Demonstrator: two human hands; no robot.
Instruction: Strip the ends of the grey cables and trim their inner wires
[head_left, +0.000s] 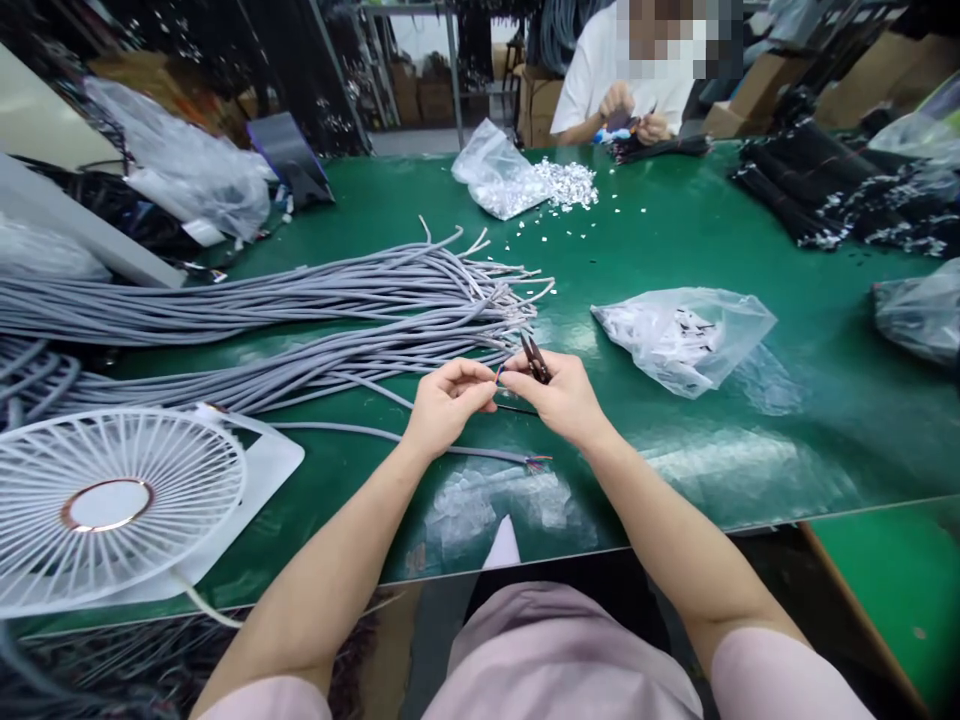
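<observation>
My left hand (450, 402) pinches a small bunch of coloured wires (499, 374) between thumb and forefinger. From the other side, the fingertips of my right hand (561, 392) also close on these wires. Dark wire cutters (535, 358) are tucked in my right hand, their jaws pointing up and away from me. Below both hands, a grey cable (487, 454) lies on the table with thin coloured wires fanned out at its stripped end. Just past my fingers are the whitish ends of a thick bundle of grey cables (360, 345).
A white fan (184, 450) stands at the left front. On the green table (675, 240) are a bag of white parts (675, 335), another bag (499, 175) beside spilled connectors (570, 184), and black cable bundles (832, 180). Across the table, a person (589, 85) handles small parts.
</observation>
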